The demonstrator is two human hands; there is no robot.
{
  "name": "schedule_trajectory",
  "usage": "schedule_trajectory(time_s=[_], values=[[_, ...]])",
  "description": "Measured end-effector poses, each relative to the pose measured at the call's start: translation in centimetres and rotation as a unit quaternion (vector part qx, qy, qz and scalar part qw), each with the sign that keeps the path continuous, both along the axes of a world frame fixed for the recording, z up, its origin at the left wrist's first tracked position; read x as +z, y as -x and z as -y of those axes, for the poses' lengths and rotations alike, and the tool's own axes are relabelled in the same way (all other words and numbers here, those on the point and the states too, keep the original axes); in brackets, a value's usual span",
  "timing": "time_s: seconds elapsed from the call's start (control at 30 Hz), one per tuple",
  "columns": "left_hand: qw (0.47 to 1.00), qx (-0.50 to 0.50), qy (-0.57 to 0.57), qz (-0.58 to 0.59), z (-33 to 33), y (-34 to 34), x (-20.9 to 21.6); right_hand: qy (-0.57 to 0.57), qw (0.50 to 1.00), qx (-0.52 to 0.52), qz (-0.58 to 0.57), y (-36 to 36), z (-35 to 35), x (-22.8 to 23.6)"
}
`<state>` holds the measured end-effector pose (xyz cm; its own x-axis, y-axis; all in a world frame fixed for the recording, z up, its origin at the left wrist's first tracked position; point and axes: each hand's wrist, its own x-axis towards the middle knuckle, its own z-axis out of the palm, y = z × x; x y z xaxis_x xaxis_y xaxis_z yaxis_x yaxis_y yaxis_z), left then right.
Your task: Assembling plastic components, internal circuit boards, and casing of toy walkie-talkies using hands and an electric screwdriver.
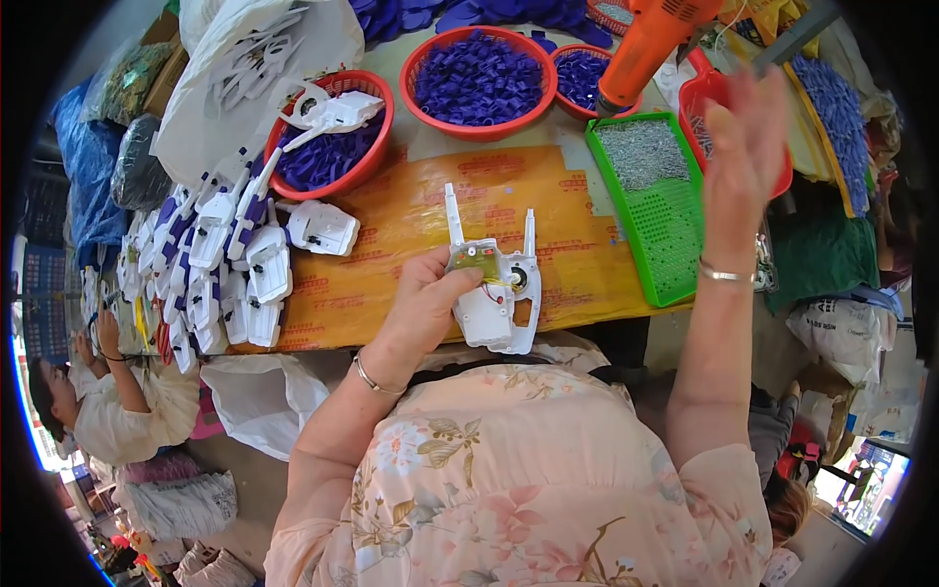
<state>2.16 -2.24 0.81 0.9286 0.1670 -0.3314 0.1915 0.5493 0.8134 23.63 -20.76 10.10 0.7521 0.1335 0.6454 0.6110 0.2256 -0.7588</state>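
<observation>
My left hand (421,303) is closed on the edge of a white plastic housing (486,318) at the table's front edge. Its thumb lies over a small green circuit board (477,258) with thin wires, and two narrow prongs point away from me. My right hand (748,147) is raised at the right, above a red plastic container (696,93). Motion smears its fingers, so their hold cannot be made out. Close to its left hangs an orange power screwdriver (650,49), its dark tip pointing down. Small metal screws (646,152) fill the far part of a green tray (675,279).
Many white and purple plastic housings (210,235) are piled at the left. Red baskets (479,132) of purple pieces stand along the back; one at the left (377,161) has white parts on top. Another person (122,391) works at far left. Sacks (841,338) lie at right.
</observation>
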Motion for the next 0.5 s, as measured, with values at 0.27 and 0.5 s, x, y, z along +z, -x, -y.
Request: schedule_trajectory(time_s=[0.27, 0.5], values=[[1.000, 0.011, 0.014, -0.003, 0.1, -0.4, -0.6, 0.051, 0.967, 0.236, -0.078, -2.4, -2.6, -1.2], [0.999, 0.039, 0.017, -0.014, -0.7, -0.7, -2.2, 0.172, 0.953, 0.235, -0.080, 0.7, 0.3, 2.0]])
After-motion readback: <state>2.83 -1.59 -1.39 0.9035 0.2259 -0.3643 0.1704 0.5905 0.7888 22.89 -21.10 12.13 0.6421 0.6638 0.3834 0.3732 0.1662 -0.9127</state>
